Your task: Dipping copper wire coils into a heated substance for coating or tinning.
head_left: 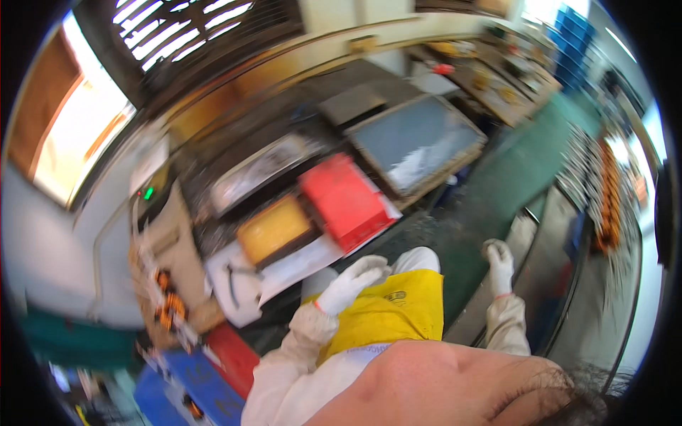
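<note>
Head view: yellow block (pixel 273 226) beside red box (pixel 344 199)

On the counter (pixel 320 82), the block (pixel 273 227) lies before the tray (pixel 259 170). The box (pixel 348 195) lies right of the block. The framed panel (pixel 419 138) lies behind and right of the box. The left hand (pixel 354 284) is before the box; the right hand (pixel 499 264) is well apart, rightward.

White gloves (pixel 342 293) with orange wrist edges cover the left hand (pixel 355 281) and right hand (pixel 500 268). Loose beige sleeves (pixel 312 334), white trousers (pixel 420 260) and a dark-marked yellow apron (pixel 383 317) show.
</note>
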`<state>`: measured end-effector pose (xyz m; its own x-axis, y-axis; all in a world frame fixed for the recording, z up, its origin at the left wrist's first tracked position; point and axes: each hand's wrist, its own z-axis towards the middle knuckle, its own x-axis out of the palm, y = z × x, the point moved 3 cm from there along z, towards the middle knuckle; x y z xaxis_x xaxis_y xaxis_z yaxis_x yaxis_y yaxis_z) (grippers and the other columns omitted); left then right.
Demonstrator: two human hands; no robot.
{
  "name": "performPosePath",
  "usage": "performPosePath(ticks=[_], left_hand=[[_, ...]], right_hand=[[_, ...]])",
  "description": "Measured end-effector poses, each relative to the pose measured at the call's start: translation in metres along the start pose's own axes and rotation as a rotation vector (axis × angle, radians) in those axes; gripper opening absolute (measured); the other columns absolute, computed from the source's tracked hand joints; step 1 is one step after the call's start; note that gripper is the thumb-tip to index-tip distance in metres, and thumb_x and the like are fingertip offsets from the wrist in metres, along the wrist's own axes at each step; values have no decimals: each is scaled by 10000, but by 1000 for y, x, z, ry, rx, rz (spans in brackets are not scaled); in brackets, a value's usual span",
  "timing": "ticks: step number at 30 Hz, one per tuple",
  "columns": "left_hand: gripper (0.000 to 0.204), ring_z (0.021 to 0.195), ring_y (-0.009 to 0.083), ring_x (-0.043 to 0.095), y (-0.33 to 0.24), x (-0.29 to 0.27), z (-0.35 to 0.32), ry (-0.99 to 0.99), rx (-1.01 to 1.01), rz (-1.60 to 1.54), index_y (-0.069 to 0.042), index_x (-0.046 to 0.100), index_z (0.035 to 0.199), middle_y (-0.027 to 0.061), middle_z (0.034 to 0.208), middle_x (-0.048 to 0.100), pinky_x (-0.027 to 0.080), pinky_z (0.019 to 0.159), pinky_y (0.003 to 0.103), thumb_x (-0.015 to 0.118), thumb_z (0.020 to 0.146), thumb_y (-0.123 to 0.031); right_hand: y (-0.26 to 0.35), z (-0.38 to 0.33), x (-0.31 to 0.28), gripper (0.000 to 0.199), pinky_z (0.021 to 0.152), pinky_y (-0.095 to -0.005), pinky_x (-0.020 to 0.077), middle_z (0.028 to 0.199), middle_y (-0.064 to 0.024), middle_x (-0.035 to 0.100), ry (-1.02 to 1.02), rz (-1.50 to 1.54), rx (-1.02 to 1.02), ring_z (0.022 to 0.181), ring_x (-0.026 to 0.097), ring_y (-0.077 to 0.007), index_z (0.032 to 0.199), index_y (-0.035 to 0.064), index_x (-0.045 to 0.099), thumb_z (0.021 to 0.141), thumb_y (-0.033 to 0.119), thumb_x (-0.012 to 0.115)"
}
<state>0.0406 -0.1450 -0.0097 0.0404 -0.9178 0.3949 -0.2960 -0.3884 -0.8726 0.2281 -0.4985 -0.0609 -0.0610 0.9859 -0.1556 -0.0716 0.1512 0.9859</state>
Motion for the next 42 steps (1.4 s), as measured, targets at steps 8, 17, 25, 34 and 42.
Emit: performPosePath(ticks=[8,17,25,34,42], left_hand=[[444,1140,192,594,-5,-73,-74,-353,190,44,12,500,1334,125,1231,618,464,1009,331,585,993,-261],[413,1070,170,612,-3,-196,-214,-991,272,222,-5,587,1239,100,1149,653,470,946,298,634,937,-282],[580,1137,393,591,-21,-337,-336,-2064,-89,849,6,575,1232,276,1193,618,460,988,449,666,786,-355],[839,970,343,672,20,-396,-416,-2134,-162,337,-51,344,1432,230,1109,661,553,808,407,750,726,-253],[913,1040,340,643,7,-394,-398,-2046,-274,226,89,387,1293,259,1153,615,523,896,374,850,578,-240]], right_hand=[[-8,-83,223,204,897,-418,526,1030,-101,675,701,863,579,950,645,-243,1107,46,617,951,177,620],[-130,-88,240,256,974,-464,502,1173,-73,609,456,961,1088,1065,595,-242,1164,78,590,973,247,606],[-116,-92,232,278,974,-463,506,1126,-103,612,379,830,1090,1017,609,-241,1173,62,556,980,258,596],[-121,-95,248,276,938,-454,522,1152,-98,602,469,740,1119,1019,601,-230,1185,73,552,1001,279,548],[-130,-90,248,353,933,-447,518,1214,-97,566,470,750,1148,1056,580,-223,1276,75,499,1004,295,543]])
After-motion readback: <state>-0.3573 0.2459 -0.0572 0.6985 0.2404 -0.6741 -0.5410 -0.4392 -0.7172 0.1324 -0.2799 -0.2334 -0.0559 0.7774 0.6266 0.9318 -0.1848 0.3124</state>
